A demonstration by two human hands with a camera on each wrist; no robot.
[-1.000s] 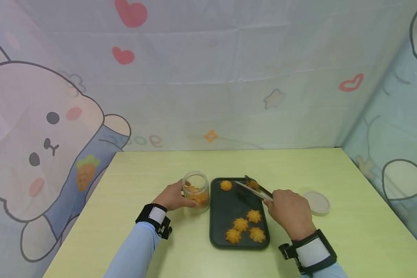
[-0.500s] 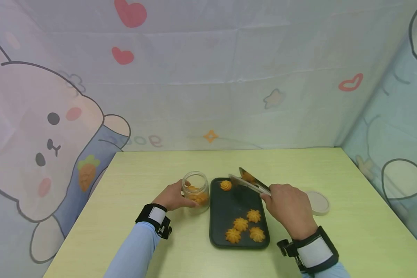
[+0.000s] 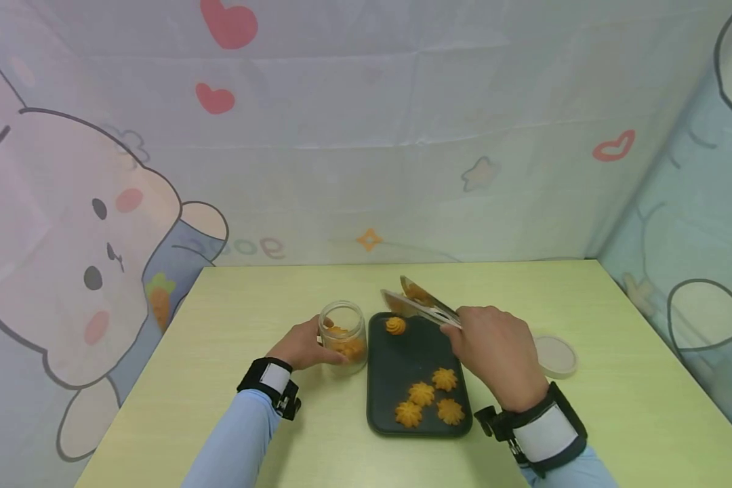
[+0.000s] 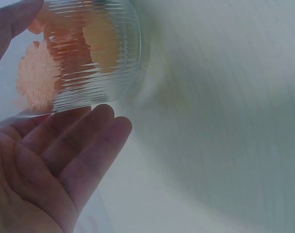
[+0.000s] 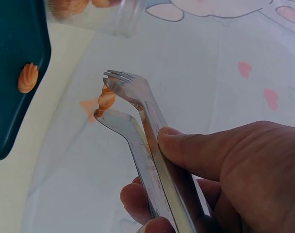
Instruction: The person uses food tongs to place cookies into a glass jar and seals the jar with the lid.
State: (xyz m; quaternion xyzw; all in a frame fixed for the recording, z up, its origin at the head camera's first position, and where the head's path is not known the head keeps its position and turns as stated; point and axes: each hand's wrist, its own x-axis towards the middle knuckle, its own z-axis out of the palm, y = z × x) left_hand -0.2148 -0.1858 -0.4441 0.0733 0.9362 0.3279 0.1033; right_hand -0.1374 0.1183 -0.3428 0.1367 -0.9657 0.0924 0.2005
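My left hand [image 3: 305, 349] grips a ribbed glass jar [image 3: 344, 332] on the table, thumb on the near side and fingers behind. Several orange piped cookies show through its wall in the left wrist view. In my right hand [image 3: 497, 356] is a pair of metal tongs [image 5: 155, 155], squeezed between thumb and fingers. A swirled cookie [image 5: 106, 98] is pinched at the tongs' tips, raised above the far end of the dark baking tray [image 3: 402, 359]. On that tray lie a lone cookie [image 3: 395, 325] at the far left and several more toward the near end.
A round white lid [image 3: 556, 356] lies on the table [image 3: 268, 298] to the right of the tray, partly behind my right hand. The jar stands close against the tray's left side. A printed cloth [image 3: 366, 135] hangs behind the table.
My right hand has lifted the tongs with the cookie off the tray and moved them left, toward the jar. My left hand and the jar have stayed put.
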